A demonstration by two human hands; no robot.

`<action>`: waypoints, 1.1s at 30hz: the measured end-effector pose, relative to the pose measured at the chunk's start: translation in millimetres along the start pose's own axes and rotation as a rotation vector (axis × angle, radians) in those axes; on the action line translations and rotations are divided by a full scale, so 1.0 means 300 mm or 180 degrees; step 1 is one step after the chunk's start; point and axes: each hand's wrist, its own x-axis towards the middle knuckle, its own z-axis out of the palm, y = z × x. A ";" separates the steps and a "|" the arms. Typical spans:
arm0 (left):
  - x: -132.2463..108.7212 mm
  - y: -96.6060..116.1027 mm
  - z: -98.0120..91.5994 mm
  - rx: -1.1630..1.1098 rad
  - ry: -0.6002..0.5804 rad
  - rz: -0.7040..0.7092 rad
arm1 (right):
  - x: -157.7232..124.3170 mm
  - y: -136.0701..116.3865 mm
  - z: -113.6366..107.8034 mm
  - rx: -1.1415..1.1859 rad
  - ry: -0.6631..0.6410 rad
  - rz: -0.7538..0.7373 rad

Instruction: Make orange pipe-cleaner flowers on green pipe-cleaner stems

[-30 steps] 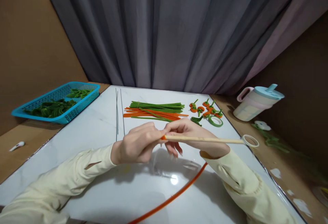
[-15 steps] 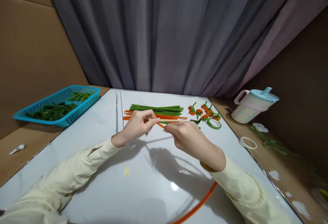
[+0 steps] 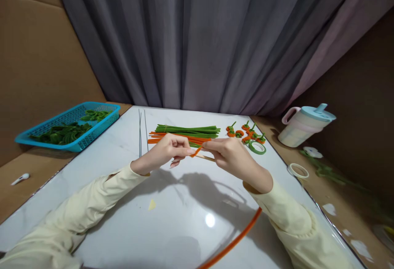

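My left hand [image 3: 168,151] and my right hand [image 3: 231,155] meet above the white table [image 3: 129,203], both with fingers pinched. Between them runs a thin wooden stick [image 3: 205,158], and an orange pipe cleaner [image 3: 234,242] starts at the fingertips and trails under my right wrist toward the near edge. My left fingers pinch the orange end against the stick. My right fingers close round the stick. Just behind the hands lies a bundle of green and orange pipe cleaners [image 3: 187,133].
Small orange-and-green finished pieces [image 3: 246,133] and a green tape roll [image 3: 257,147] lie right of the bundle. A white tape roll [image 3: 298,171] and a lidded cup [image 3: 304,126] are at the right. Two thin wires [image 3: 142,131] lie left; a blue basket [image 3: 70,126] holds green pieces.
The hands moved away from me toward the bundle. The stick, which pointed far to the right, now shows only a short piece between the fingers. The orange pipe cleaner's tail shifted right.
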 end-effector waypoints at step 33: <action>-0.032 -0.036 0.049 0.2502 0.0716 0.3326 | 0.029 0.007 0.028 0.3827 -0.1257 0.0785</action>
